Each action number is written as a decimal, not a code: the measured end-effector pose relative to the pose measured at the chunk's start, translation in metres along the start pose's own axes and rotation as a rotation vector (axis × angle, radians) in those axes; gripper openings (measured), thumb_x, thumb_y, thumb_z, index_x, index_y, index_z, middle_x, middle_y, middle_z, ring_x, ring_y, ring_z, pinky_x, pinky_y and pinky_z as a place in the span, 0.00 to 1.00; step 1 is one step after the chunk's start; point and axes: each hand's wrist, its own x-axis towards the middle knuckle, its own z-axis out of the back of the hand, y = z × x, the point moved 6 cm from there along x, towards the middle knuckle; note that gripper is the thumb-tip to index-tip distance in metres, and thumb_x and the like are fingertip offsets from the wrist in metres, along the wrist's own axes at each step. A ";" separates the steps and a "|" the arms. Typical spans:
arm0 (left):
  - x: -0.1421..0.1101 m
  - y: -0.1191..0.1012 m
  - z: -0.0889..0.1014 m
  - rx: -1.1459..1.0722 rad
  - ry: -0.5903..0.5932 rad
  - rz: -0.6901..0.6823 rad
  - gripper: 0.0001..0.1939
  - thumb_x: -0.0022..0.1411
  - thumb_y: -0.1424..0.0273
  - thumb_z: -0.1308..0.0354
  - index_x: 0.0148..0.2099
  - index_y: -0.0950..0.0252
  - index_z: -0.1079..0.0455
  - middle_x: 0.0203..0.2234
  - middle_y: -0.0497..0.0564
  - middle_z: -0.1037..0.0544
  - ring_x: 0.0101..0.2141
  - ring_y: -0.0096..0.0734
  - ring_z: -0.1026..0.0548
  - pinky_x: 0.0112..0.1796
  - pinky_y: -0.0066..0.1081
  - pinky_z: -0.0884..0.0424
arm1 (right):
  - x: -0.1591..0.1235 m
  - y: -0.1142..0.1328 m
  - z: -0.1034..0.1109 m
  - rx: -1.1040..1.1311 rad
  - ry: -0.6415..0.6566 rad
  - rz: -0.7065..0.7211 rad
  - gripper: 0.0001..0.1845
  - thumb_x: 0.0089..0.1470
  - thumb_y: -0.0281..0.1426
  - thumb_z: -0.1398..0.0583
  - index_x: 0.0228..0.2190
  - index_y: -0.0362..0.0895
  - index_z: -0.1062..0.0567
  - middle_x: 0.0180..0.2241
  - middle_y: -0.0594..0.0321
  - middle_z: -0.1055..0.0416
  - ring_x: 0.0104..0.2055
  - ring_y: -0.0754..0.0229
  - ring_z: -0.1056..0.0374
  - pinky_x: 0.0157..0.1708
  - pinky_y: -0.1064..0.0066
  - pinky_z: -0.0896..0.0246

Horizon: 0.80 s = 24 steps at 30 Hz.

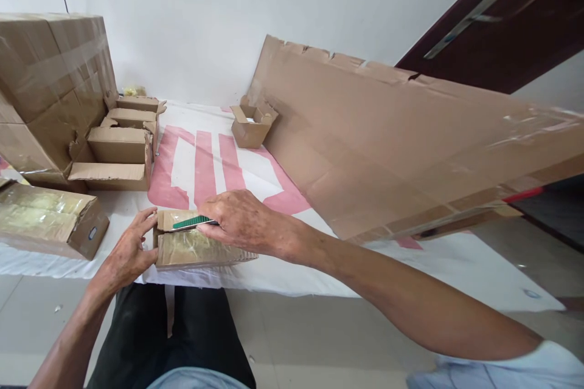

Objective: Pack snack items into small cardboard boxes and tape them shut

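Observation:
A small taped cardboard box [205, 249] lies at the front edge of the cloth-covered table. My left hand [132, 246] grips its left end, with the fingers near the upper corner and the thumb lower down. Closed over the box, my right hand [241, 222] holds a green utility knife [191, 222] with a ribbed body and a metal edge. The knife lies along the lengthwise seam between the top flaps, pointing left. Whether its tip is in the seam I cannot tell. My right hand and forearm hide part of the box's right side.
Left of my hands lies another taped box [41, 216]. Behind it stand open cardboard boxes [118, 146] and a tall stack of cartons [55, 73]. A small open box [250, 127] sits at the back, against a large leaning cardboard sheet [374, 146] on the right.

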 end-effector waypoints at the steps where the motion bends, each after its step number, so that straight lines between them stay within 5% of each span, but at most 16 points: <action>1: 0.000 0.000 0.000 -0.001 0.001 -0.002 0.37 0.56 0.74 0.41 0.68 0.51 0.27 0.70 0.54 0.32 0.64 0.48 0.26 0.48 0.34 0.20 | 0.000 0.000 0.000 -0.019 0.002 0.002 0.14 0.69 0.30 0.43 0.30 0.41 0.25 0.28 0.60 0.28 0.28 0.63 0.44 0.29 0.65 0.61; 12: 0.000 0.004 0.004 -0.056 -0.016 0.037 0.35 0.57 0.69 0.41 0.68 0.53 0.25 0.66 0.54 0.27 0.59 0.48 0.24 0.40 0.32 0.20 | -0.036 -0.033 -0.011 -0.087 -0.044 0.063 0.13 0.69 0.25 0.44 0.31 0.44 0.26 0.30 0.59 0.27 0.29 0.59 0.38 0.30 0.63 0.58; 19: -0.003 0.010 0.007 -0.045 -0.004 0.077 0.34 0.57 0.68 0.41 0.68 0.54 0.25 0.68 0.54 0.28 0.61 0.51 0.25 0.43 0.35 0.20 | -0.072 -0.080 -0.037 -0.126 -0.035 -0.056 0.11 0.68 0.29 0.40 0.31 0.45 0.24 0.30 0.59 0.25 0.31 0.58 0.34 0.31 0.64 0.58; 24: -0.002 0.009 0.005 -0.053 0.037 0.087 0.34 0.58 0.65 0.38 0.68 0.53 0.27 0.71 0.56 0.32 0.62 0.51 0.25 0.48 0.39 0.21 | -0.098 -0.110 -0.034 0.052 -0.141 -0.175 0.08 0.66 0.33 0.38 0.34 0.46 0.21 0.33 0.60 0.22 0.34 0.57 0.29 0.33 0.67 0.47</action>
